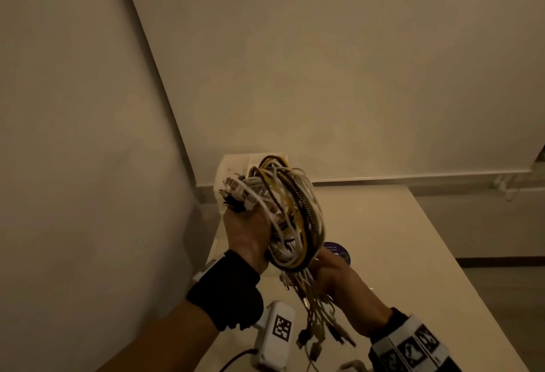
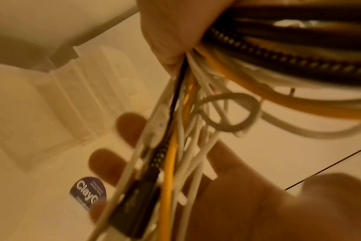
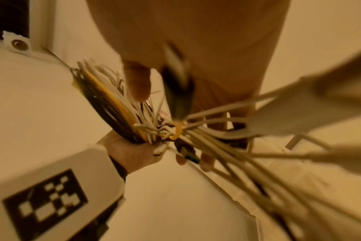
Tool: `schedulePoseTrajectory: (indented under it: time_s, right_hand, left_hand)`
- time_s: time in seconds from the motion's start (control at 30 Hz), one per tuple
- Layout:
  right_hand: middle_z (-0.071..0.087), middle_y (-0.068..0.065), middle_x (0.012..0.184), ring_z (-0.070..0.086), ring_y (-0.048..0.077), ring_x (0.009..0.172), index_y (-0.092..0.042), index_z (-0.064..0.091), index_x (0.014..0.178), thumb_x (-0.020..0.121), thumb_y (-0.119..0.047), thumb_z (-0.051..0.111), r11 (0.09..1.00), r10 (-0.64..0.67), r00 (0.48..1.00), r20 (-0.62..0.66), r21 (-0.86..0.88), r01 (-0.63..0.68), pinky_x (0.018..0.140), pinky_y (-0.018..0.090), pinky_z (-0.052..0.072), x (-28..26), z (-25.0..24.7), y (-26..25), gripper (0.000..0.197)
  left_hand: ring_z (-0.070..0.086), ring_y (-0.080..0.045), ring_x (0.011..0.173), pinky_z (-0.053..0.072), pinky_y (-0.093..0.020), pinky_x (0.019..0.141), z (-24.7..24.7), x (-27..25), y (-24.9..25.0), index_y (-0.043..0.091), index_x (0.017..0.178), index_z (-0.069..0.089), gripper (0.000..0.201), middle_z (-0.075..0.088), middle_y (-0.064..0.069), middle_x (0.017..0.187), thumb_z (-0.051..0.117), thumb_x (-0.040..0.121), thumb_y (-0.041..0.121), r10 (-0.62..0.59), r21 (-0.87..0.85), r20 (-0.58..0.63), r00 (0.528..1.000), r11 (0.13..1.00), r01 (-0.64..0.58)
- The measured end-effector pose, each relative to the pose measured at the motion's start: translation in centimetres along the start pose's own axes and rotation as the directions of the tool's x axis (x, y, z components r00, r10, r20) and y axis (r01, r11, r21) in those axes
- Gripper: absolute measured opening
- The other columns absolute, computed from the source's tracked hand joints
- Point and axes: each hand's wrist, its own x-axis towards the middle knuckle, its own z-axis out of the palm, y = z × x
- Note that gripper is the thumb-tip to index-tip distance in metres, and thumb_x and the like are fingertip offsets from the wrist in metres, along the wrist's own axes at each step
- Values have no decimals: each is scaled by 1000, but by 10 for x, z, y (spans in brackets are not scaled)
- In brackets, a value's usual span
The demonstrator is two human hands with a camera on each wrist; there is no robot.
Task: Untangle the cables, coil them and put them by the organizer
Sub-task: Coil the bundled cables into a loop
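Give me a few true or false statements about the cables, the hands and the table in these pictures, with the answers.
1. The cable bundle lies flat on the table. False: it is held up above the table.
2. The left hand grips the bundle. True.
3. The cables are all black. False: most are white, with some yellow and dark ones.
4. Loose cable ends hang below the bundle across the right hand. True.
5. A dark round sticker lies on the table. True.
6. The white organizer sits at the near edge of the table. False: it stands at the far corner, by the wall.
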Motion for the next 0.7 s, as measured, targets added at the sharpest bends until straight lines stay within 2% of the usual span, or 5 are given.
schedulePoseTrajectory:
  time_s: [0.13,0.23,0.33,0.53,0.7]
  right_hand:
    - [68,-8,73,57,0,62,-31,53,86,85,-16,64,887,35,999,6,-460,-28,62,22,51,7,25,7,19]
    - [57,8,67,52,11,56,-4,52,79,84,-18,67,860,-28,991,-129,-508,-42,57,25,46,5,32,13,21]
    - [57,21,75,58,24,55,-1,53,89,86,-8,59,848,9,988,-156,-522,-91,55,33,56,-7,32,3,10]
    - [50,-13,70,48,8,62,-37,39,74,84,-17,53,440,-181,978,-106,-898,-16,56,17,37,-37,26,-28,27]
    - [57,-19,100,58,9,81,-38,52,115,82,-28,54,136,-329,944,-27,-991,19,68,23,51,-55,27,-44,35]
  left_hand:
    - [69,-30,94,57,-52,81,12,-2,19,11,103,68,24,73,-12,101,72,82,21,98,11,-104,990,995,-97]
    - [64,-19,72,55,-22,54,11,-3,31,0,101,61,10,64,-10,86,61,91,3,190,-13,-128,973,981,-194]
    - [60,0,51,46,-12,46,3,-6,31,-6,110,59,22,60,-7,78,63,89,0,279,86,-116,953,959,-270]
    - [64,-27,58,52,-23,47,-7,-12,31,2,111,60,23,68,-24,95,64,89,2,286,146,-124,950,952,-268]
    - [66,-15,57,51,-19,47,-15,-17,36,14,100,63,16,69,-14,91,63,89,2,274,217,-27,961,940,-262]
